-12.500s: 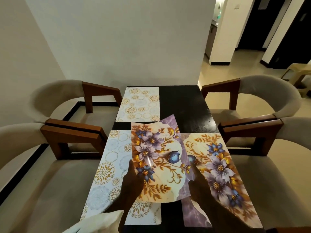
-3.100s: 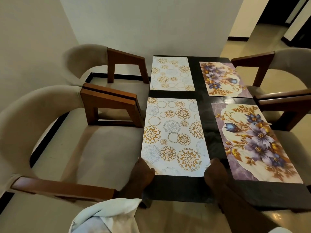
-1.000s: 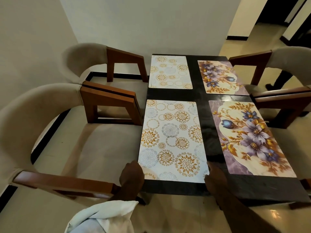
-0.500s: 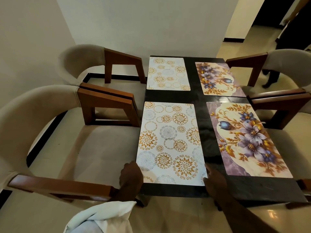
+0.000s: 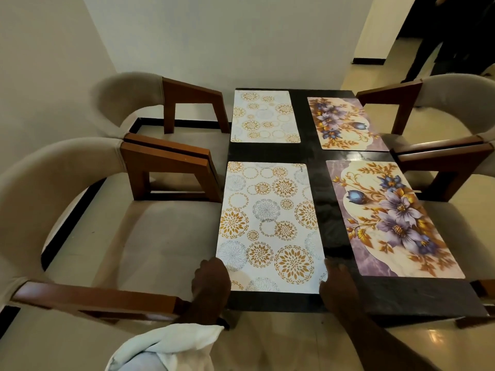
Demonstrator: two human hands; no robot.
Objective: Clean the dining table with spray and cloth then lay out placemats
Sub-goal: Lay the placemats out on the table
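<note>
One wide head-worn view, from the near short end of the dark worktop [image 5: 401, 295], looks forward and steeply down, close above it, facing the far wall [image 5: 227, 36]

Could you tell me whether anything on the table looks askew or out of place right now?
Nothing spilled or damaged. The near white placemat reaches closer to the near edge of the table than the near floral placemat beside it, so their near edges do not line up; the wide lens may exaggerate this.
</note>
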